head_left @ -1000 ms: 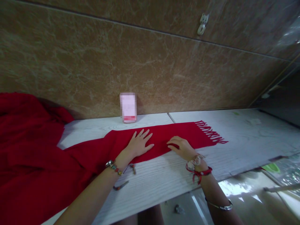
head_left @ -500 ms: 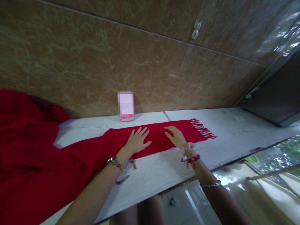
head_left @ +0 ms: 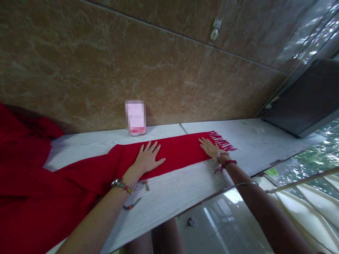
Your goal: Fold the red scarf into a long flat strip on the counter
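Observation:
A red scarf (head_left: 182, 151) with a fringed end (head_left: 224, 141) lies flat along the white wood-grain counter. My left hand (head_left: 148, 158) rests palm down on the scarf's middle, fingers spread. Close to the fringe, my right hand (head_left: 210, 147) lies flat on the cloth with its fingers stretched out. Toward the left, the rest of the red fabric (head_left: 31, 183) is heaped in loose folds. Bracelets circle both wrists, and a beaded cord from the left one hangs over the counter.
Against the brown marbled wall stands a pink, blurred-out upright object (head_left: 136, 118). A dark box-shaped thing (head_left: 299, 98) sits at the counter's far right end. White wood-grain counter (head_left: 174, 190) runs along the wall; beyond its front edge are a tiled floor and a railing.
My right hand has slid right along the scarf toward the fringe, its curled fingers now stretched flat. My left hand keeps its place on the cloth; the view has shifted slightly.

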`<state>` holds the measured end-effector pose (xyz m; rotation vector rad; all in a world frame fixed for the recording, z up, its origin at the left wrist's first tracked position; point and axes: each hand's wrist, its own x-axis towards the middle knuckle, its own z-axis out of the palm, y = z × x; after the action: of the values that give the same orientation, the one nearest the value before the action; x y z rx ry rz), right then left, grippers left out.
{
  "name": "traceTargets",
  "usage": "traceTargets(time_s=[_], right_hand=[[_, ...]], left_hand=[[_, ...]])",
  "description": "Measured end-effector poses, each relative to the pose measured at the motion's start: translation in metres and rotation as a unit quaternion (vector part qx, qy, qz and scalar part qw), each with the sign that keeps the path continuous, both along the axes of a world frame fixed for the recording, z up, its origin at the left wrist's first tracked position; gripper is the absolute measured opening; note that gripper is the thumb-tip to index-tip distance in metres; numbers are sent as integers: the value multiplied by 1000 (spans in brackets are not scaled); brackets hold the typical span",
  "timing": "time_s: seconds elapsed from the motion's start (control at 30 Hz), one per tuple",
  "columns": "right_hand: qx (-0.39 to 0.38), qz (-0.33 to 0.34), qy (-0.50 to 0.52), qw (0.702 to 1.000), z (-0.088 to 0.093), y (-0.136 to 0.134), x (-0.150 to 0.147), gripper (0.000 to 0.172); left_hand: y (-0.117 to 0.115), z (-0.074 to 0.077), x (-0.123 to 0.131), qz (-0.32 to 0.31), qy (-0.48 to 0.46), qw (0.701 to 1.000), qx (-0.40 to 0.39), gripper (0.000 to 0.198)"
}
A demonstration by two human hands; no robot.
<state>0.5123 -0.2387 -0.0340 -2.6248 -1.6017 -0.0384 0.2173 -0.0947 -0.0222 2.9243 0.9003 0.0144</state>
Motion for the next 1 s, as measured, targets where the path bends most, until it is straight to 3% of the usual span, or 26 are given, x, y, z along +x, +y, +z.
traceTargets(time_s=[0.1, 0.17, 0.27, 0.4, 0.47, 0.57, 0.73, 0.83, 0.9, 1.0], right_hand=[[16, 5, -7, 1000, 5, -12, 29, 40], [25, 5, -9, 1000, 9, -7, 26, 41], [31, 34, -7, 999, 12, 20, -11, 46], [10, 202, 21, 979, 9, 58, -72, 50], [-9, 238, 28, 971, 7, 66, -83, 49], [-27, 203, 27, 978, 4, 62, -64, 47], [-28, 35, 17, 999, 9, 40, 12, 42], [-19, -46, 12, 999, 18, 31, 41, 42], [3, -62, 2, 998, 25, 25, 47, 45], [34, -11, -3, 999, 31, 10, 40, 47]], left_hand=[[0, -1, 0, 2, -3, 1000, -1, 72], [-1, -1, 0, 9, -5, 1000, 0, 72], [-2, 0, 1, 22, -2, 1000, 2, 74], [-3, 2, 2, 26, 9, 1000, 4, 74], [-3, 2, 2, 26, 11, 1000, 8, 73], [-3, 2, 2, 27, 12, 999, 13, 73], [-2, 1, 3, 25, 11, 1000, 10, 71], [-2, 1, 3, 23, 11, 1000, 10, 71], [-2, 1, 2, 27, 12, 999, 12, 71], [-3, 2, 2, 3, -2, 1000, 25, 65]])
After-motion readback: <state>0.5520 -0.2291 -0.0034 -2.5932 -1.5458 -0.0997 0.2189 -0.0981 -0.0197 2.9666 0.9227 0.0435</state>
